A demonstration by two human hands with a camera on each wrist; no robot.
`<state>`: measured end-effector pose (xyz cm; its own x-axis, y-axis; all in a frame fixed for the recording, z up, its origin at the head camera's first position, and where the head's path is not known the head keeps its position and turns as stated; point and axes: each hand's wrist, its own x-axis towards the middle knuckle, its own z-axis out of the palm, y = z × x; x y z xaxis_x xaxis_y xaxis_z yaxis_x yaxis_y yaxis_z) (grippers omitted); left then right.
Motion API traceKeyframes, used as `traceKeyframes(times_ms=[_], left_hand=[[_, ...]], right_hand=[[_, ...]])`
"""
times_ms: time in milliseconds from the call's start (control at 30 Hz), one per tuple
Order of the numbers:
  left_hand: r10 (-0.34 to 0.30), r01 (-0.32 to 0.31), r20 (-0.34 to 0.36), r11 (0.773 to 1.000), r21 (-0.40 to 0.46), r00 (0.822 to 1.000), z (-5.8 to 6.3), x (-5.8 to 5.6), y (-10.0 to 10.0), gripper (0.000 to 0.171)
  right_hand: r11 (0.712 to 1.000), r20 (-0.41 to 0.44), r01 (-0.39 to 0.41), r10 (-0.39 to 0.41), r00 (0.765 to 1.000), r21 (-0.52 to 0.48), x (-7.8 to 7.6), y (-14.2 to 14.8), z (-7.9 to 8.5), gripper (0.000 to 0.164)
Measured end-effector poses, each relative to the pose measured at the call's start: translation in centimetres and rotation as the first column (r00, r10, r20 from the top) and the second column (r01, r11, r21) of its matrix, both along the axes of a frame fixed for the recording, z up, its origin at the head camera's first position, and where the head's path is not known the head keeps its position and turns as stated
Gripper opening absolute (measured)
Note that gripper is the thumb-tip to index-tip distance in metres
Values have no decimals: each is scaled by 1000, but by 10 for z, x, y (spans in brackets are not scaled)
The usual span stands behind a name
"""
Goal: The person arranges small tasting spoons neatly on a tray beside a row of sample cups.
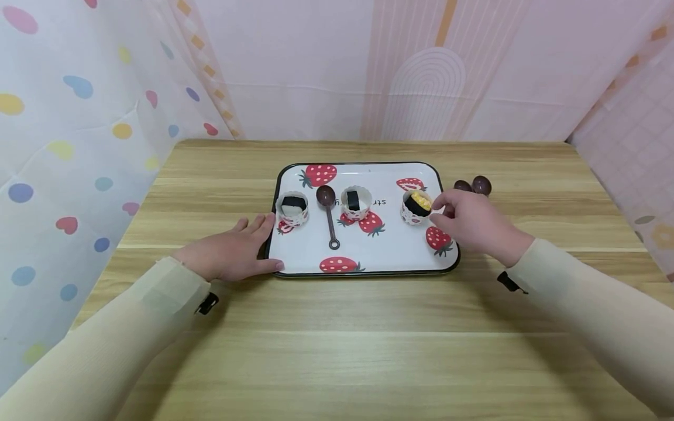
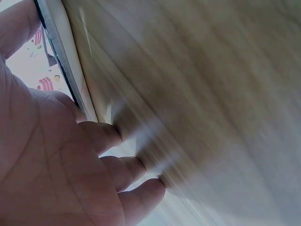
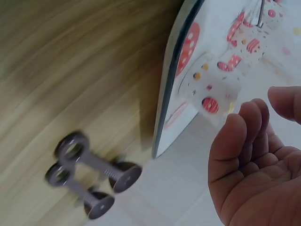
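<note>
**Strawberry-print tray (image 1: 389, 257) on wood-grain table (image 1: 337, 345)**

Tray: white, black-rimmed, long axis left to right.

Yellow-topped sushi (image 1: 422, 201): wrapped in a black band, standing in the right paper cup (image 1: 414, 219) on the tray's right half; its long axis runs from far left to near right.

Right hand (image 1: 476, 219): immediately right of that cup, fingers bent, a narrow gap between thumb and fingertips with nothing seen in it; whether they touch the cup cannot be told.

Left hand (image 1: 231, 251): fingers spread, at the tray's left edge, thumb lying over the near left corner.

Left paper cup (image 1: 298, 220): holds a white piece with a black band (image 1: 293, 202), the band lying left to right.

Middle paper cup (image 1: 363, 211): black band (image 1: 353, 200) inside, lying near to far.

Brown spoon (image 1: 330, 219): between those two cups, bowl at the far end, ringed handle pointing near.

Two brown spoons (image 3: 101, 172): on the table right of the tray, side by side, roughly parallel, bowls to the far side.

Patterned curtain (image 1: 316, 76): beyond the table.
</note>
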<state>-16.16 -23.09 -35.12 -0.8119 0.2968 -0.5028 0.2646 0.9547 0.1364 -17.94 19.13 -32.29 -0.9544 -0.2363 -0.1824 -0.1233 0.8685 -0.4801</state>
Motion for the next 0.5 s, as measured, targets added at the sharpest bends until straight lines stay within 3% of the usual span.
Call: traceKeyframes(times_ms=[200, 500], left_hand=[[3, -3, 2, 1000, 0, 1000, 0, 0, 0, 116], [0, 0, 2, 1000, -7, 1000, 1, 0, 0, 117]], right_hand=[[999, -13, 39, -39, 999, -1, -7, 24, -4, 37], [994, -29, 59, -57, 998, 95, -16, 58, -13, 42]])
